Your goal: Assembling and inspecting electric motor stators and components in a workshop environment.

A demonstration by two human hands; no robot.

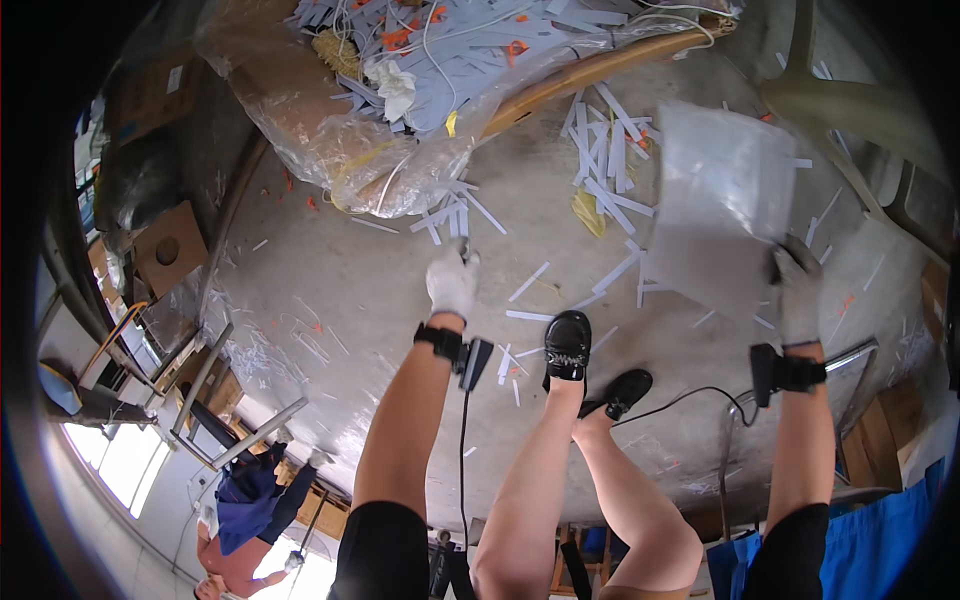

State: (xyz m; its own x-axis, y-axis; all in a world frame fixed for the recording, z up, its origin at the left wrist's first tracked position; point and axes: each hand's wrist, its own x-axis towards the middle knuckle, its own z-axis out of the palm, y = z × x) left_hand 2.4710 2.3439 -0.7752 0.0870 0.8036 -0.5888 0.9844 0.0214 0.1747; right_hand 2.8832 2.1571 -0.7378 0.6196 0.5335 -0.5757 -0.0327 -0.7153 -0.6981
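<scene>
The right hand (798, 290), gloved in grey, is closed on the near right corner of a large grey sheet (722, 215), holding it above the concrete floor (380, 290) on the right side. The left hand (452, 283), in a white glove, hangs near the middle with fingers curled; whether it holds anything I cannot tell. White paper strips (605, 170) litter the floor beyond the sheet, and a clear plastic bag of offcuts (400, 110) lies far left.

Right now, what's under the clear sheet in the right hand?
Through the clear sheet, held by the gloved right hand, only blurred concrete floor shows; white paper strips lie beside it. Anything smaller underneath can't be made out.
</scene>
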